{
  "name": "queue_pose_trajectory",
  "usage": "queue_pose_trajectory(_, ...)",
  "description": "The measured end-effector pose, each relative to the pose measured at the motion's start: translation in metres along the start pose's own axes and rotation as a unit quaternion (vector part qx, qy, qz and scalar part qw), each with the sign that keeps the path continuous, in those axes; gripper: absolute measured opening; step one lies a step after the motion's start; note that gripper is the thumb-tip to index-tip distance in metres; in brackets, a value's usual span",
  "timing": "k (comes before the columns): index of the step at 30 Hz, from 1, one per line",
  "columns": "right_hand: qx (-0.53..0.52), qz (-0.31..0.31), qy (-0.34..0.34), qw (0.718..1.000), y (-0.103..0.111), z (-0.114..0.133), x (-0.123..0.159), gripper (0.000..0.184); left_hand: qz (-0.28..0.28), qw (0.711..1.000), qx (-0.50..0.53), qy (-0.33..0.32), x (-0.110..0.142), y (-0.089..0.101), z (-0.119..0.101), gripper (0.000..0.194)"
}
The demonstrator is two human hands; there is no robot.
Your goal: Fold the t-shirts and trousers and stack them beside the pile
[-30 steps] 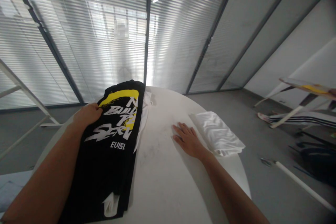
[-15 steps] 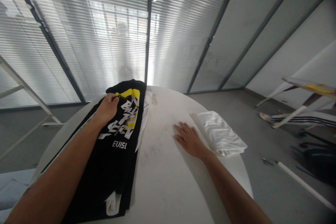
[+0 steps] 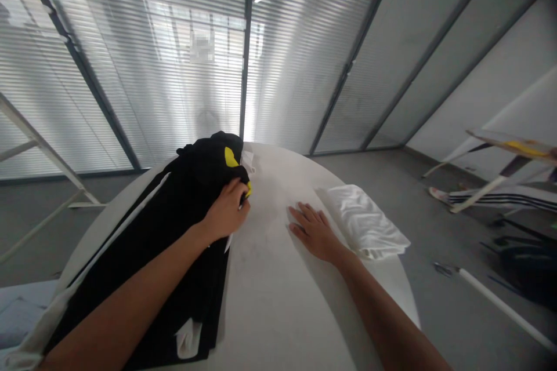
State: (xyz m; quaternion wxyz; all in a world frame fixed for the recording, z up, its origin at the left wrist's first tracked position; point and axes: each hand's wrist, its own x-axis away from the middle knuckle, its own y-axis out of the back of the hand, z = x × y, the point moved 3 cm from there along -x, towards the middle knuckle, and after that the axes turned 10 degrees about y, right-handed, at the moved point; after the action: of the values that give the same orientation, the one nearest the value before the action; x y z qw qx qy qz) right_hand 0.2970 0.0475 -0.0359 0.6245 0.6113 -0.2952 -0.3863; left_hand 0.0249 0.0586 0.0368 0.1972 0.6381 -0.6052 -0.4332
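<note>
On my screen, the black garment (image 3: 165, 214), lying toward nine o'clock of the bench (image 3: 265, 278), shows only yellow pieces of print. My left hand (image 3: 227, 213) holds its gathered edge between curled fingers; my right hand (image 3: 315, 235) lies flat, folded white cloth (image 3: 365, 223) at three o'clock.

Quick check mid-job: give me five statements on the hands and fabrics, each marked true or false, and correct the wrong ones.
1. The left hand grips the black garment. True.
2. The right hand is clenched around the folded white cloth. False: it lies palm-down on the round white table, fingers spread, holding nothing.
3. The folded white cloth lies to the right of the right hand. True.
4. The black garment lies on the floor. False: it lies on the round white table.
5. Some yellow print shows on the black garment. True.
</note>
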Motion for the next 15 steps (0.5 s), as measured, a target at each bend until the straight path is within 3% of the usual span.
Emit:
queue_pose_trajectory(3,0.001,-0.001,-0.002,1.0,0.0,0.001,0.0,0.057,0.099,0.991,-0.073,-0.053,0.019,-0.025,-0.016,0.023)
queue_pose_trajectory(8,-0.022,-0.042,-0.02,0.999,0.007,0.005,-0.004,0.049,0.116,0.978,-0.148,-0.089,0.028,-0.03,-0.022,0.023)
queue_pose_trajectory(12,-0.162,-0.142,0.008,0.977,0.021,0.023,-0.012,0.04,0.056,0.98,-0.17,-0.082,0.023,-0.014,-0.028,0.022)
queue_pose_trajectory(15,-0.321,-0.149,0.016,0.935,0.029,0.048,-0.022,0.04,-0.026,0.98,-0.175,-0.092,0.018,0.001,-0.032,0.017)
